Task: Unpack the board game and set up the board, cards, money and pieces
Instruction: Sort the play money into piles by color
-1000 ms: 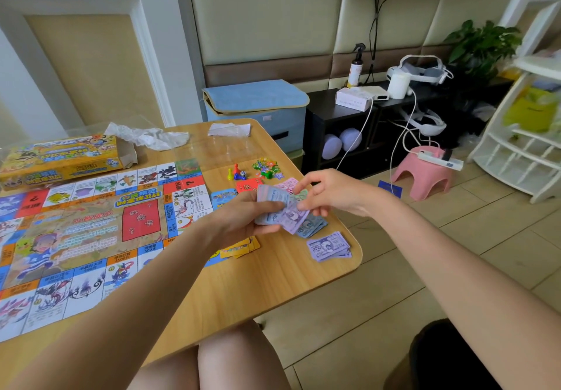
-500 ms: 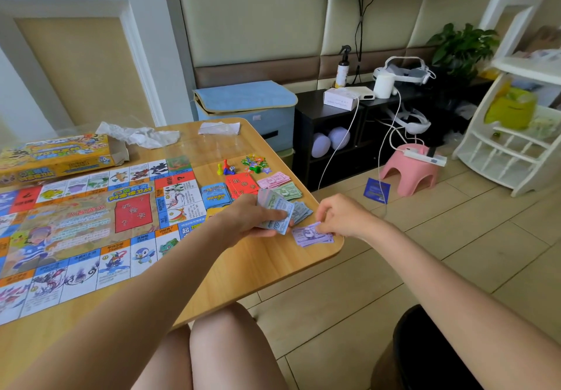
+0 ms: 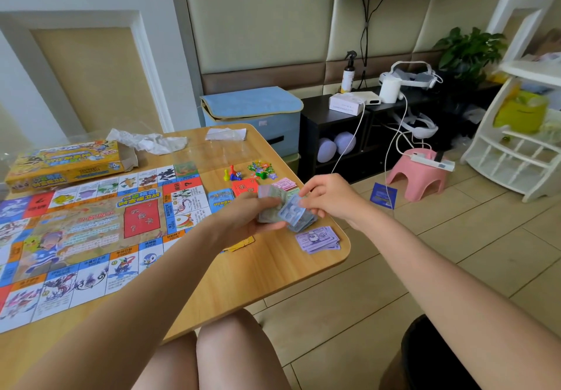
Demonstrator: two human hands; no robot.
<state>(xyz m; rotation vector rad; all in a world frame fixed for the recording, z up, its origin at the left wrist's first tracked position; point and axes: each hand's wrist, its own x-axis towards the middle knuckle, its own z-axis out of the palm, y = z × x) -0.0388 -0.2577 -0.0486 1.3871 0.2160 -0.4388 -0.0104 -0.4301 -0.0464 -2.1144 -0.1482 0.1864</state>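
The colourful game board (image 3: 91,231) lies unfolded on the wooden table (image 3: 249,274). My left hand (image 3: 243,216) grips a stack of play money (image 3: 271,204) above the table's right end. My right hand (image 3: 331,196) pinches a blue note (image 3: 293,212) at the top of that stack. A purple money pile (image 3: 318,239) lies near the table's right corner. Red cards (image 3: 244,187), blue cards (image 3: 220,198), pink notes (image 3: 283,183) and yellow cards (image 3: 243,244) lie beside the board. Small pawns (image 3: 232,174) and coloured tokens (image 3: 261,169) stand behind them.
The yellow game box (image 3: 66,163) sits at the table's far left, with crumpled wrapping (image 3: 145,142) and a clear bag (image 3: 226,134) behind. On the floor stand a blue storage box (image 3: 252,116), a pink stool (image 3: 416,174) and a white shelf (image 3: 516,146). A blue card (image 3: 383,195) lies there too.
My right hand left the purple pile at the table corner and came back up to the stack in my left hand, now pinching a blue note.
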